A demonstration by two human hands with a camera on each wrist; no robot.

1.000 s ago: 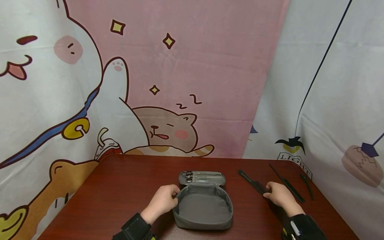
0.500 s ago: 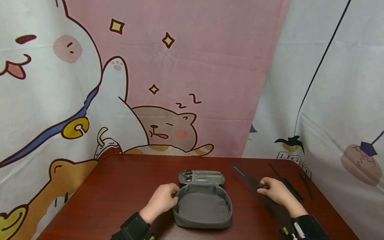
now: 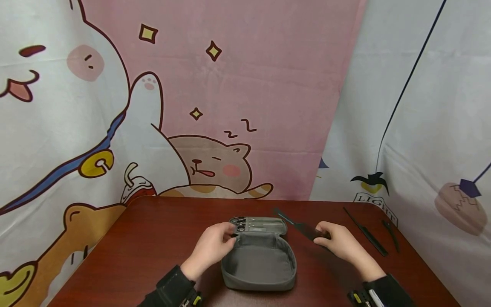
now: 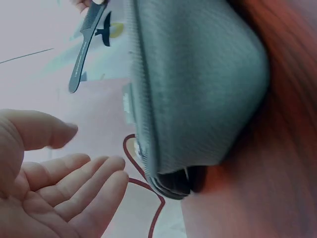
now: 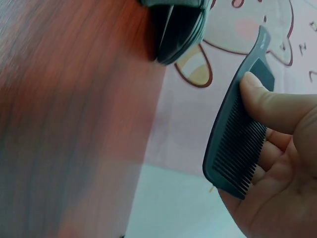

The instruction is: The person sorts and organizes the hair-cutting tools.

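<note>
My right hand [image 3: 337, 241] pinches a black handled comb [image 5: 237, 134] between thumb and fingers; its handle points away toward the case. The comb is held above the table. A grey zip case [image 3: 258, 284] sits unzipped in the middle, its lid folded back and its main compartment bare. Scissors [image 3: 240, 221] show in the lid pocket. My left hand [image 3: 215, 247] is at the case's left rear side. In the left wrist view that hand [image 4: 64, 188] is beside the case wall, thumb and fingers spread apart with nothing between them.
On the right of the brown table [image 3: 153, 230] lie a thin black tail comb [image 3: 368, 234] and a smaller dark slim object [image 3: 391, 235]. A printed cartoon cloth [image 3: 268, 85] hangs behind the table.
My right hand has lifted the comb and carried it left toward the case. My left hand has let go of the case's side and moved slightly up and right.
</note>
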